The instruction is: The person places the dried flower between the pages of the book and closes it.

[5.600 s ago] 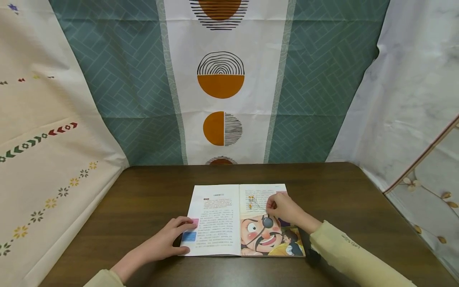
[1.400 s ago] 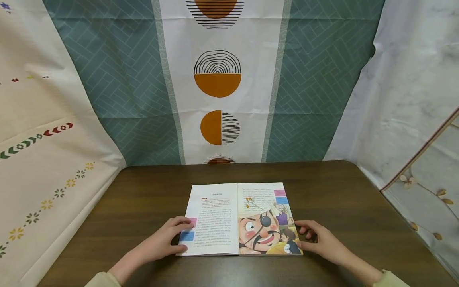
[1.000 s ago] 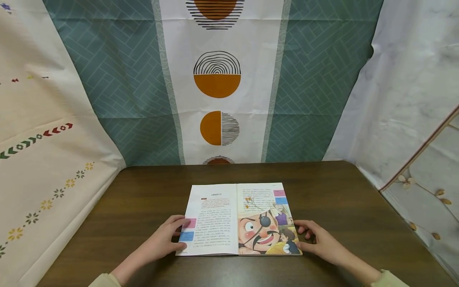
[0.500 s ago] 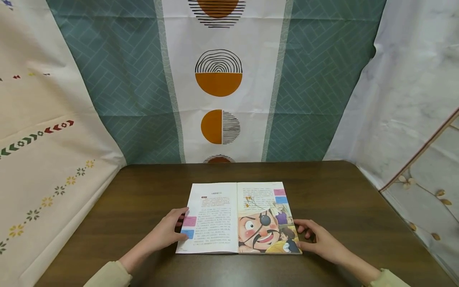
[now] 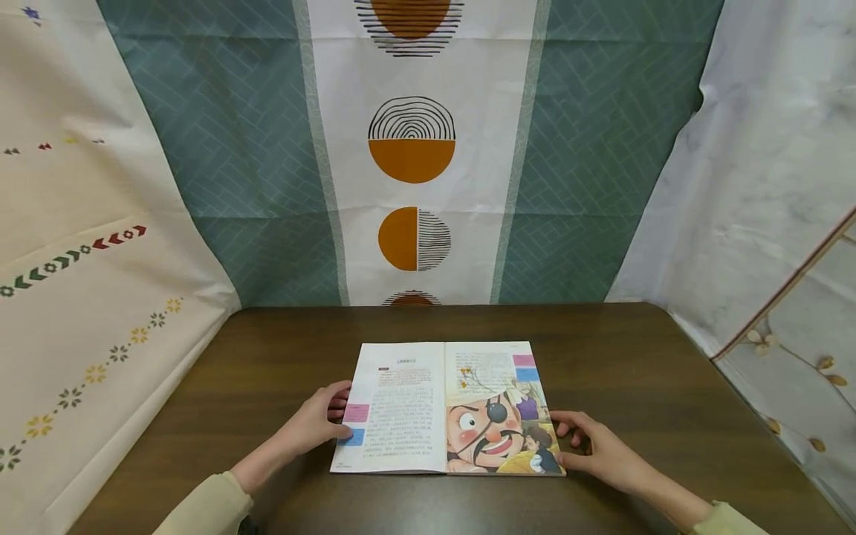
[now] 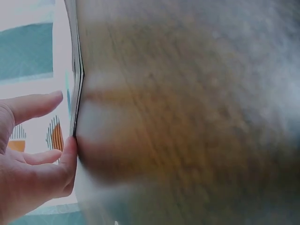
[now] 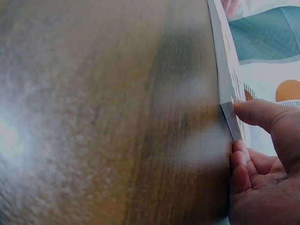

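An open book point(image 5: 401, 438) lies on the dark wooden table, text on its left page and a cartoon of a face with an eye patch on its right page. At the left edge is my left hand point(image 5: 314, 420), its thumb over the page by the blue label and a fingertip at the edge; the thumb stands a little off the page in the left wrist view point(image 6: 37, 164). My right hand point(image 5: 598, 449) holds the right edge near the lower corner. Its thumb rests on that edge and its other fingers point(image 7: 240, 157) curl against the side.
The brown table point(image 5: 568, 327) extends around the book on all sides. Behind it hangs a green and white patterned cloth point(image 5: 267, 186). A cream cloth point(image 5: 134, 297) drapes at the left and a marbled pale cloth point(image 5: 769, 186) at the right.
Earlier my right hand was pinching near the top of the right page; it then moved down to the right edge. My left hand has slid up and off the page to the left edge.
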Motion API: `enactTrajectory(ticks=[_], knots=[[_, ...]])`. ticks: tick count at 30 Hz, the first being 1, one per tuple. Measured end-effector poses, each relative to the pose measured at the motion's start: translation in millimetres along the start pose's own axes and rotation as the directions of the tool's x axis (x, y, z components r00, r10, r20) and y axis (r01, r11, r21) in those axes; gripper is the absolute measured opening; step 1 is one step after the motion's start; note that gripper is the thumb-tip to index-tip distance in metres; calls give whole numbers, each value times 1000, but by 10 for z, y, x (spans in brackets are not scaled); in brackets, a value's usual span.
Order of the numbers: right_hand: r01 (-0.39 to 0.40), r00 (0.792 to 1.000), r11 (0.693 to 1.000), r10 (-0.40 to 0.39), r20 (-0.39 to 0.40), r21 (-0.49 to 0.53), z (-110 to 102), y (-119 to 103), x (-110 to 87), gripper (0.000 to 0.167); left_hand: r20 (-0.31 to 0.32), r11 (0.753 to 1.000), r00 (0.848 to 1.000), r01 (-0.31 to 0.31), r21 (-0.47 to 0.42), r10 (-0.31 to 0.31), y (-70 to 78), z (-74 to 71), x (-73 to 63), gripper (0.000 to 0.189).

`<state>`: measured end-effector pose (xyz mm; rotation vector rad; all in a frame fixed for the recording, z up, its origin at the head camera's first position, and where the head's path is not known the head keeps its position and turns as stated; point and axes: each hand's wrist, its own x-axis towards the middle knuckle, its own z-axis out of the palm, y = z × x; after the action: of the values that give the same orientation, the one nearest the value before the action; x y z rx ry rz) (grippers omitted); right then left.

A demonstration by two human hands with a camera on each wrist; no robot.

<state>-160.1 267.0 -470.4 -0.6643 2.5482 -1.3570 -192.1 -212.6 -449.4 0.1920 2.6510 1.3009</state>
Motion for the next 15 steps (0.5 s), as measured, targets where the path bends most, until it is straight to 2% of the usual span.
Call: enactTrajectory(ticks=[6,15], knots=[[6,1000,1000,-6,5,-4,8,1,-1,61,21,989,996,84,-121,-82,-66,-49,55,78],[10,1000,1000,-10,4,-14,-1,-14,0,60,33,981,995,103,-163,-99,-92,-94,110,71]])
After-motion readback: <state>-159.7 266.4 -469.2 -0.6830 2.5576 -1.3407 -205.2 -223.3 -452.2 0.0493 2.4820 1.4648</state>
